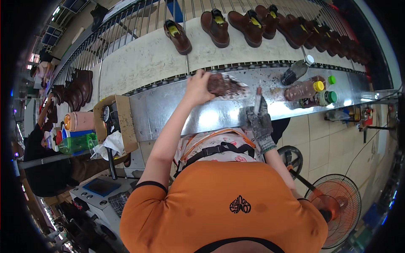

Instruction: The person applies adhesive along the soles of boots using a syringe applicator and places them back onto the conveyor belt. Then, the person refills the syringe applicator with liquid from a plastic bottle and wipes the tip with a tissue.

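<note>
My bare left hand (197,87) reaches over the metal ledge, its fingers closed on the edge of a brown-stained wad (223,85). Whitish, see-through patches show on the wad's right side, and I cannot make out whether it is cloth or plastic. My right hand (260,122) wears a grey, dark-stained glove and is near the ledge's front edge. Between its fingers a slim whitish stick with a brown tip (258,99) points away from me. Beside it, brown specks dot the metal ledge (160,114).
Brown leather shoes (216,29) stand in a row on the pale conveyor (143,52) beyond the ledge. Bottles of brown liquid (301,90) are at the right. A cardboard box (122,116) with a hairbrush sits left. A fan (337,206) stands lower right; another person (48,156) works at the left.
</note>
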`<action>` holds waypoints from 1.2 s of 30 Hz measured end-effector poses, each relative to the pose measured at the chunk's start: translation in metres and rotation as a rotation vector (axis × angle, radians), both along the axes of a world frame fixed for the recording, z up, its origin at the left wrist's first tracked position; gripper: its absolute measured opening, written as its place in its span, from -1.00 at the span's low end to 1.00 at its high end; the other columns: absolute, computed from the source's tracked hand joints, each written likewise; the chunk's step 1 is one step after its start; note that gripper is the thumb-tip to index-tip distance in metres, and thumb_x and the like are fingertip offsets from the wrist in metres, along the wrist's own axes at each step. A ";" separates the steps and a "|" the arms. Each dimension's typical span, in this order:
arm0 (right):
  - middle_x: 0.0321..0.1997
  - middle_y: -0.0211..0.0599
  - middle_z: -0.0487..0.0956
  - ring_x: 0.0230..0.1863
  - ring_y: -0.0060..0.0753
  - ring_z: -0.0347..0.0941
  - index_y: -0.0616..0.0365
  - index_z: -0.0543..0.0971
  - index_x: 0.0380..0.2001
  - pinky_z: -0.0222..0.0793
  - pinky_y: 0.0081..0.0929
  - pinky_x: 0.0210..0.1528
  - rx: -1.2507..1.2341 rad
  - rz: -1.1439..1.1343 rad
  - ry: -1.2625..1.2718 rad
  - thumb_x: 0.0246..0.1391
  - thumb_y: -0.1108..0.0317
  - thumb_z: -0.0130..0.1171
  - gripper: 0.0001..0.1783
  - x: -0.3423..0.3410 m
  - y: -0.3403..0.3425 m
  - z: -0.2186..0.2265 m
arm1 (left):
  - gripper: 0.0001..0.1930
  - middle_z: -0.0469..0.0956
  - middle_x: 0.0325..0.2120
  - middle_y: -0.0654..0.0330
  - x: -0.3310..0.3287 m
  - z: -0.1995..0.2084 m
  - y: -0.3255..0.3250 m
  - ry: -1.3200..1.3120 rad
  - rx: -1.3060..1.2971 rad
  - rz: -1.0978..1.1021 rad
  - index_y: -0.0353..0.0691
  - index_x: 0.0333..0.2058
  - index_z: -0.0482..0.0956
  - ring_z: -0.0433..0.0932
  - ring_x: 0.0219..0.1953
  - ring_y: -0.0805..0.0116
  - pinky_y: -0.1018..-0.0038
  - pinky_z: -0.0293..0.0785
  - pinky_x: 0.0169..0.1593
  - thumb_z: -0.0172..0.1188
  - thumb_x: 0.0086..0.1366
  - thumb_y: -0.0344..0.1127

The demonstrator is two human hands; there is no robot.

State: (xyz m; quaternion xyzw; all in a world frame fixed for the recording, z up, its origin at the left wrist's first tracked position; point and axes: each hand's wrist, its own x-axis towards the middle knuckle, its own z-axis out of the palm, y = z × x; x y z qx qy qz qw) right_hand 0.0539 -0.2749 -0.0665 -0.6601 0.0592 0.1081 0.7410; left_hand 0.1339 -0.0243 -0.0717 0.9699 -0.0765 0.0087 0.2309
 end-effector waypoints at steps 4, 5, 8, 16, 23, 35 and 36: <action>-0.37 -0.14 0.57 -0.52 -0.24 0.52 0.04 0.17 0.23 0.45 -0.34 -0.39 -0.426 0.196 0.021 0.06 0.28 0.07 -0.35 0.010 0.027 -0.019 | -0.22 0.35 -0.07 0.07 -0.030 0.008 0.027 0.042 0.050 0.101 -0.12 -0.03 0.38 0.40 -0.03 0.06 0.19 0.24 0.06 0.43 -0.35 -0.15; -0.33 0.00 0.58 -0.44 -0.08 0.55 0.02 0.17 0.23 0.44 -0.23 -0.32 -0.632 0.256 -0.169 0.05 0.21 0.06 -0.34 0.009 0.033 -0.016 | -0.21 0.34 -0.05 0.07 -0.036 0.010 0.031 0.090 0.049 0.123 -0.11 -0.01 0.37 0.39 -0.02 0.06 0.18 0.22 0.07 0.44 -0.35 -0.15; -0.37 -0.06 0.57 -0.49 -0.20 0.53 -0.02 0.16 0.24 0.44 -0.27 -0.38 -0.585 0.469 -0.128 0.07 0.23 0.04 -0.35 0.015 0.038 -0.034 | -0.19 0.32 -0.01 0.06 -0.048 0.006 0.036 0.114 0.035 0.151 -0.08 0.02 0.35 0.37 0.02 0.07 0.17 0.19 0.08 0.43 -0.33 -0.15; -0.39 -0.34 0.51 -0.63 -0.57 0.38 0.00 0.02 0.30 0.42 -0.50 -0.61 -0.371 0.399 0.214 0.09 0.36 0.08 -0.26 0.061 0.005 0.007 | -0.10 0.18 0.16 -0.02 -0.060 0.015 0.028 -0.027 -0.002 0.210 -0.09 0.11 0.27 0.11 0.24 -0.05 0.01 -0.02 0.23 0.44 -0.29 -0.08; -0.56 -0.30 0.45 -0.52 -0.44 0.39 0.08 -0.04 0.32 0.35 -0.50 -0.44 -0.674 0.729 -0.537 0.01 0.39 0.16 -0.14 0.043 0.020 0.092 | -0.51 0.38 -0.05 0.05 -0.058 0.074 -0.028 -0.240 0.182 -0.392 -0.21 -0.11 0.40 0.26 0.14 0.11 0.12 0.07 0.20 0.28 -0.05 -0.22; -0.58 -0.47 0.41 -0.65 -0.46 0.28 0.01 0.32 0.15 0.14 -0.44 -0.62 -1.421 0.967 -1.233 0.08 -0.05 0.00 -0.38 0.011 0.035 0.291 | -0.66 0.46 -0.67 0.08 -0.103 0.216 0.004 0.086 -0.123 -0.595 -0.30 -0.42 0.32 0.49 -0.65 0.06 0.25 0.32 -0.66 0.07 0.25 -0.09; -0.53 -0.42 0.46 -0.57 -0.41 0.36 -0.06 0.43 0.07 0.15 -0.44 -0.57 -1.403 1.008 -1.039 0.03 -0.02 0.05 -0.46 0.007 0.042 0.299 | -0.66 0.46 -0.67 0.08 -0.101 0.217 0.004 0.080 -0.124 -0.600 -0.30 -0.42 0.32 0.49 -0.65 0.06 0.25 0.32 -0.66 0.07 0.25 -0.09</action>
